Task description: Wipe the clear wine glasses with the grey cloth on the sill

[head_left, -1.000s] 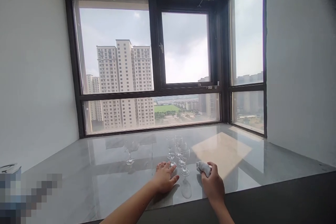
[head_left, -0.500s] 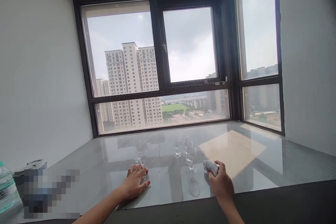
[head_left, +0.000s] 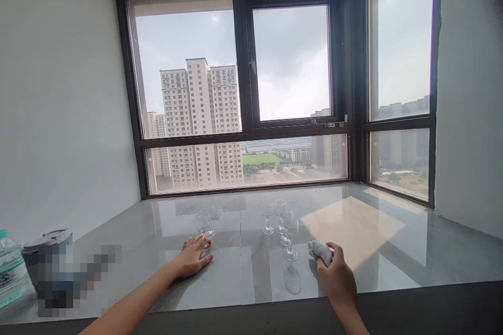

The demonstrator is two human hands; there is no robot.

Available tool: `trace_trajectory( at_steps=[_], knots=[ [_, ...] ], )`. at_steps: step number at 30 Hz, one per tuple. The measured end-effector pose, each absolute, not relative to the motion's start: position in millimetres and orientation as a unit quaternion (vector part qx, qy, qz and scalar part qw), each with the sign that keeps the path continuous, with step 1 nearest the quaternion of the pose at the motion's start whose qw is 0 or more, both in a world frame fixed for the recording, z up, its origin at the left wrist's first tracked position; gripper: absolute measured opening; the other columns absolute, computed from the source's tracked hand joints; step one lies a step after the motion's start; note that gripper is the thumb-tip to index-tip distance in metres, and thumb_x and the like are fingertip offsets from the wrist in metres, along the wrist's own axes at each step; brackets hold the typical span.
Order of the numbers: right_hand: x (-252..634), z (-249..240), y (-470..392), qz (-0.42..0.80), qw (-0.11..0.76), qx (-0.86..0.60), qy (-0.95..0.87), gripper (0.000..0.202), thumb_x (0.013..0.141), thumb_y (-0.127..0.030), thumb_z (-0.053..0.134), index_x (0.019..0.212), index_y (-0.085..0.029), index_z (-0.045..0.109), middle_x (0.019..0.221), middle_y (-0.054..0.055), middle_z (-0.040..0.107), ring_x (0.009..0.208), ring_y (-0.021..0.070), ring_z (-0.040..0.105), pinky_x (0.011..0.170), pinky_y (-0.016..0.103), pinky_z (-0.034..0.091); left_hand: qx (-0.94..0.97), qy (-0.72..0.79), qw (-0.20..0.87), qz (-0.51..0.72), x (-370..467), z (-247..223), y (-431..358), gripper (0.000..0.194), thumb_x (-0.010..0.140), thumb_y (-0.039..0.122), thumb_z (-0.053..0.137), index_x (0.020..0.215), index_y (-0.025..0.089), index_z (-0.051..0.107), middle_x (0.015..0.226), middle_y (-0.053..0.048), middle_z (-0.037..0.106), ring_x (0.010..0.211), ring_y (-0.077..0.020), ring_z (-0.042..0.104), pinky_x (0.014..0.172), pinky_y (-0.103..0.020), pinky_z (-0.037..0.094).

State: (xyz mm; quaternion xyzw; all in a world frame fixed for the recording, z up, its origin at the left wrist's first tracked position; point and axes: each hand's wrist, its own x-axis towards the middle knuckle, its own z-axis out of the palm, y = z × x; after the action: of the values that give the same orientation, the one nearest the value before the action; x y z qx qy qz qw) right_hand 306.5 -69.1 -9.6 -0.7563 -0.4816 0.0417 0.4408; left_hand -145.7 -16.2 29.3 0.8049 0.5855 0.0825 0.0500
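My left hand is low around the foot and stem of a clear wine glass, its thumb apart from the fingers. The hand partly hides the glass's foot. Just behind it stands a second wine glass. My right hand holds a bunched pale grey cloth between thumb and fingers, close above the ledge. To the left of the cloth stand several more clear wine glasses, the nearest glass upright in front of the others.
The glossy grey ledge ends at a dark front edge. At the left are a clear bottle with a green cap and a grey lidded container, partly blurred out. Dark-framed windows rise behind.
My left hand has moved left and slightly away from me, and the wine glass at it has shifted the same way. My right hand keeps the cloth in nearly the same place.
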Motion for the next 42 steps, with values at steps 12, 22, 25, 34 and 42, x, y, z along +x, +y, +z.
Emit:
trace_trajectory(
  at_steps=[12,22,25,34,42],
  knots=[
    [306,-8,-70,0.038,0.464,-0.742,-0.483,0.030,0.090,-0.028,0.042,0.119,-0.022,0.047,0.097,0.008,0.071,0.079,0.0245,0.067,0.060,0.027,0.038,0.758,0.649,0.019,0.061,-126,28,24,0.052,0.092,0.055,0.037,0.132,0.025,0.051,0.151,-0.012,0.046,0.145,-0.0312,0.030,0.117,-0.057,0.013],
    [305,-9,-71,0.040,0.466,-0.737,-0.488,0.029,0.090,-0.024,0.043,0.119,-0.021,0.047,0.091,0.007,0.071,0.076,0.0222,0.066,0.056,0.025,0.034,0.705,0.709,0.005,0.012,-112,32,-20,0.067,0.092,0.056,0.032,0.153,0.029,0.031,0.164,-0.014,0.020,0.149,-0.0367,0.018,0.116,-0.063,0.005],
    [304,-9,-70,0.040,0.468,-0.737,-0.486,0.029,0.089,-0.023,0.044,0.118,-0.022,0.048,0.092,0.006,0.071,0.076,0.0221,0.066,0.057,0.025,0.034,0.704,0.710,0.009,0.004,-80,28,-47,0.067,0.091,0.053,0.034,0.151,0.025,0.036,0.163,-0.015,0.021,0.150,-0.0344,0.019,0.118,-0.061,0.006],
    [306,-11,-69,0.024,0.474,-0.737,-0.482,0.031,0.087,-0.021,0.045,0.118,-0.020,0.048,0.091,0.007,0.073,0.079,0.0237,0.069,0.063,0.027,0.039,0.888,0.446,0.078,0.083,92,27,-65,0.072,0.086,0.061,0.047,0.152,0.038,0.030,0.164,-0.006,0.020,0.150,-0.0327,0.015,0.119,-0.061,-0.001],
    [308,-12,-69,0.031,0.470,-0.736,-0.486,0.030,0.089,-0.026,0.042,0.118,-0.022,0.047,0.096,0.008,0.072,0.084,0.0254,0.069,0.066,0.028,0.041,0.909,0.404,0.073,0.076,102,29,-49,0.063,0.089,0.060,0.043,0.147,0.034,0.041,0.156,-0.011,0.039,0.144,-0.0335,0.031,0.117,-0.066,0.005]
  ],
)
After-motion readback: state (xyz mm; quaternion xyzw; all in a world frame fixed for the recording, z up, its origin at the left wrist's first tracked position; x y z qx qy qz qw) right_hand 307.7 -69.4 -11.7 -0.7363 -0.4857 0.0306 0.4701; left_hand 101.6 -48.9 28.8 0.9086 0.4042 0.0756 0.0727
